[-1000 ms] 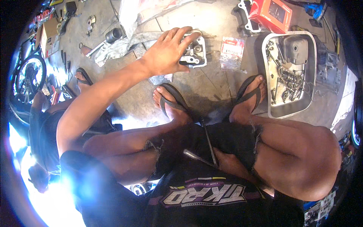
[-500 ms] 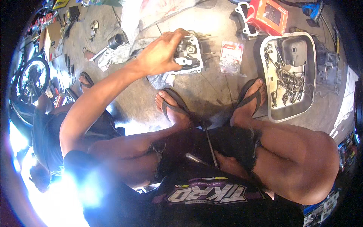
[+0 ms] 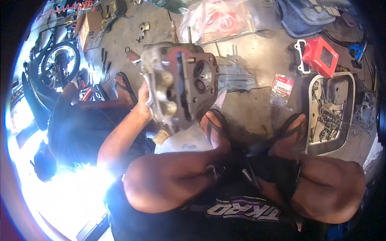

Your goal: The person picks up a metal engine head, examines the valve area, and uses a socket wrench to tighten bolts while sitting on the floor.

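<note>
Gripping the engine part [image 3: 185, 86] from one side above the floor [image 3: 253, 106], your left hand [image 3: 143, 100] could drop it if its weight twists. Your right hand's [image 3: 268, 189] hold is too shadowed to tell.

Left side: the metal engine part [image 3: 181, 82], raised in the grip of the left hand [image 3: 144, 106], obstructs access to the floor [image 3: 249, 112] beneath. Clearance: a bare strip runs between the part and the flat plastic packet [image 3: 282, 86], and back between the left foot [image 3: 215, 124] and right foot [image 3: 292, 128]. Right side: the raised-wall metal tray [image 3: 348, 112] and the red box [image 3: 320, 57] at its far end limit sideways passage.
</note>
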A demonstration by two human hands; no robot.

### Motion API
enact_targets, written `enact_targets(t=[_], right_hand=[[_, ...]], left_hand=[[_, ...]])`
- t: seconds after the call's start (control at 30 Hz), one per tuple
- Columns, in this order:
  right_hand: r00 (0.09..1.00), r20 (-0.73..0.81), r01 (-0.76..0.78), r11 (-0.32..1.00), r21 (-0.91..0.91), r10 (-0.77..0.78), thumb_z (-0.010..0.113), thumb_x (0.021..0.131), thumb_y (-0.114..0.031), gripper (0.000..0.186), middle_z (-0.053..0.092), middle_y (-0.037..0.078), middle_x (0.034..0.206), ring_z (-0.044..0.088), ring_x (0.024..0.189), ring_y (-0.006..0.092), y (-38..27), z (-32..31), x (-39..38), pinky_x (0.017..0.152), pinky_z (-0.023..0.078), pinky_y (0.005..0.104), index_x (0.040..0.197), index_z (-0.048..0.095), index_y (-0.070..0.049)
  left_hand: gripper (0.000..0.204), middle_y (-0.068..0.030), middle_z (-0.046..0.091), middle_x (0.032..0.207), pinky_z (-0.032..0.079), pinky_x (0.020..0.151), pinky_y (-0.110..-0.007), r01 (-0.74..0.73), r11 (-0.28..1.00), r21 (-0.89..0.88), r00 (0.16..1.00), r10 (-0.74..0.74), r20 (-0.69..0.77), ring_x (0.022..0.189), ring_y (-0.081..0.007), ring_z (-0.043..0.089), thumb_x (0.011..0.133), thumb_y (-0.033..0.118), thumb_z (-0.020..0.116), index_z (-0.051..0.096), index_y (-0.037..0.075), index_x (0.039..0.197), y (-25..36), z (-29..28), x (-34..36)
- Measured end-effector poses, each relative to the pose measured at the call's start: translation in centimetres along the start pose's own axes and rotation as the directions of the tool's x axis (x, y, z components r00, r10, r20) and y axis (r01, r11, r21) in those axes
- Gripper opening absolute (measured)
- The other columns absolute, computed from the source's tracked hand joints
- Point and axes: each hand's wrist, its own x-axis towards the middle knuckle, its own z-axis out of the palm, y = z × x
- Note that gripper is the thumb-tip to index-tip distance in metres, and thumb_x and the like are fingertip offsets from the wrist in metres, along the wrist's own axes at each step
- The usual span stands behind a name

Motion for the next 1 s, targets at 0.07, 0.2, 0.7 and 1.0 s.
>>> enact_targets(t=[0.07, 0.2, 0.7, 1.0], right_hand=[[0.999, 0.019, -0.031, 0.999, 0.032, 0.030, 0.069, 0.085, -0.017, 0.025, 0.066, 0.015, 0.104, 0.066, 0.087, 0.0345, 0.0, 1.9, 0.3, 0.069, 0.055, 0.0401, 0.107, 0.065, -0.007], [0.996, 0.049, -0.071, 0.995, 0.076, 0.068, 0.069, 0.086, -0.016, 0.029, 0.066, 0.015, 0.105, 0.065, 0.088, 0.0344, 0.3, 4.5, 0.7, 0.071, 0.056, 0.0401, 0.113, 0.064, -0.008], [0.979, 0.014, -0.202, 0.976, 0.077, 0.202, 0.067, 0.091, -0.015, 0.047, 0.065, 0.017, 0.109, 0.063, 0.094, 0.0340, -0.6, 8.0, -1.7, 0.079, 0.057, 0.0401, 0.137, 0.060, -0.012], [0.970, -0.090, -0.230, 0.973, -0.024, 0.227, 0.063, 0.094, -0.006, 0.024, 0.065, 0.021, 0.090, 0.065, 0.085, 0.0441, -2.4, 2.4, -0.2, 0.076, 0.054, 0.0477, 0.117, 0.064, -0.002]], left_hand=[[0.089, -0.0074, 0.061, 0.131, 0.052, 0.100, -0.036, -0.036, 0.999, -0.020, 0.997, 0.035, -0.070, 0.120, -0.0223, 0.061, 0.081, 0.045, 0.076, 0.034, 0.011, 0.152, 0.1, -0.3, -1.7], [0.082, -0.0073, 0.062, 0.127, 0.052, 0.099, -0.037, -0.093, 0.996, -0.008, 0.981, 0.090, -0.170, 0.116, -0.0220, 0.062, 0.084, 0.042, 0.074, 0.036, 0.011, 0.150, -0.1, -0.4, -3.3], [0.058, -0.0071, 0.065, 0.110, 0.053, 0.093, -0.042, -0.256, 0.954, 0.156, 0.911, 0.292, -0.292, 0.100, -0.0208, 0.065, 0.092, 0.032, 0.069, 0.046, 0.012, 0.140, -1.9, 1.1, -1.2], [0.063, -0.0098, 0.060, 0.122, 0.047, 0.096, -0.037, -0.338, 0.924, 0.175, 0.912, 0.368, -0.181, 0.111, -0.0211, 0.060, 0.086, 0.018, 0.068, 0.041, 0.006, 0.142, -6.5, 3.4, 3.4]])
